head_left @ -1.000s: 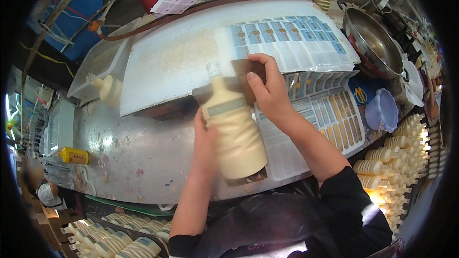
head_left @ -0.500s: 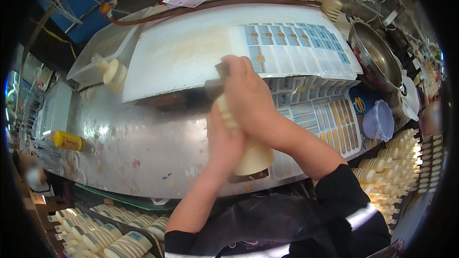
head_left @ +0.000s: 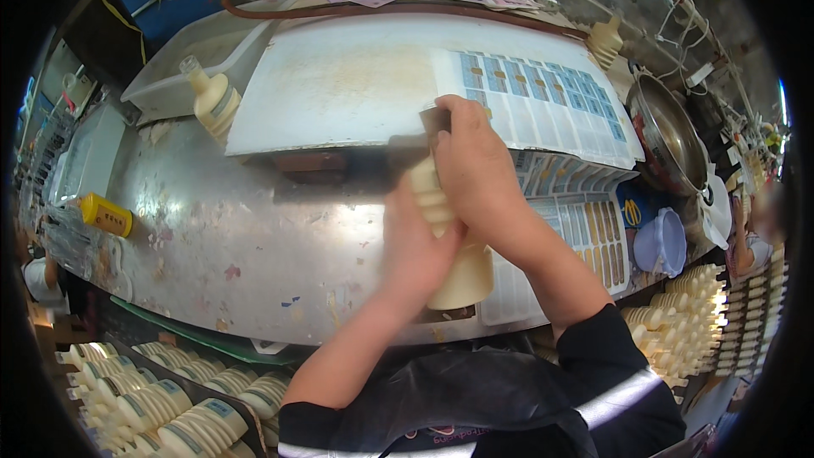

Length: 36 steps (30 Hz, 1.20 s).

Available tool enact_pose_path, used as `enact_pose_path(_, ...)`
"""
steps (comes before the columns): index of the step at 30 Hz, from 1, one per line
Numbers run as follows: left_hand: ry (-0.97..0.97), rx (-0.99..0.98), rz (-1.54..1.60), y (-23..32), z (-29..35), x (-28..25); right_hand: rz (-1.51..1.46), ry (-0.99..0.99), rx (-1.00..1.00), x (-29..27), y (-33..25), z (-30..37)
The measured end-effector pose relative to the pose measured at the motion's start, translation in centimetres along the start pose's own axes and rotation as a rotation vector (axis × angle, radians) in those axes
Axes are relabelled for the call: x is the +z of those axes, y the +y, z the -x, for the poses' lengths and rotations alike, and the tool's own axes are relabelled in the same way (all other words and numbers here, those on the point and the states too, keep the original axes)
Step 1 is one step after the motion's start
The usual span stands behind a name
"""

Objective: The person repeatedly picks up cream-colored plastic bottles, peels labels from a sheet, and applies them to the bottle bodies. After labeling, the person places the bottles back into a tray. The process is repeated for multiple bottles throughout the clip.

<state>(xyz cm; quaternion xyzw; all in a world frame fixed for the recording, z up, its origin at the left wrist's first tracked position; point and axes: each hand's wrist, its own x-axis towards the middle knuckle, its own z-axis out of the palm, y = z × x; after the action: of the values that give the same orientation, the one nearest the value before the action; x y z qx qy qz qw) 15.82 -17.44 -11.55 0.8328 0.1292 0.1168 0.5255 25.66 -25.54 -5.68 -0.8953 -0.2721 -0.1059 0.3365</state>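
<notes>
Cream bottle [head_left: 454,246] upright over steel desk [head_left: 212,237], beside label sheets [head_left: 543,102]. Left hand [head_left: 415,242] fingers wrapped round body; right hand [head_left: 475,165] fingers clenched over upper part.

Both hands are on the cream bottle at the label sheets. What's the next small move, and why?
Probably slide the right hand down the cream bottle, pressing along its side. That hand covers the bottle's upper part beside the label sheets, while the left hand steadies the body; whether a label sits under the palm is hidden.
</notes>
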Motion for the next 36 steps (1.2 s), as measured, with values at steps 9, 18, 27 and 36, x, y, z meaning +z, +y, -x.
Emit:
enact_pose_path(9,0.026,-0.022,0.023,0.1,-0.3,-0.2,-0.070,-0.022,0.023,-0.1,0.7,0.0)
enact_pose_path(18,-0.066,-0.225,0.404,-2.7,-3.4,0.0,-0.286,0.170,-0.083,0.7,7.9,1.7)
enact_pose_path(27,-0.048,-0.141,0.576,-3.7,-3.4,0.1,-0.345,0.261,-0.039,1.9,10.0,2.3)
enact_pose_path(36,0.023,0.117,-0.260,-0.4,1.3,-0.5,-0.501,0.227,0.042,1.2,7.7,2.2)
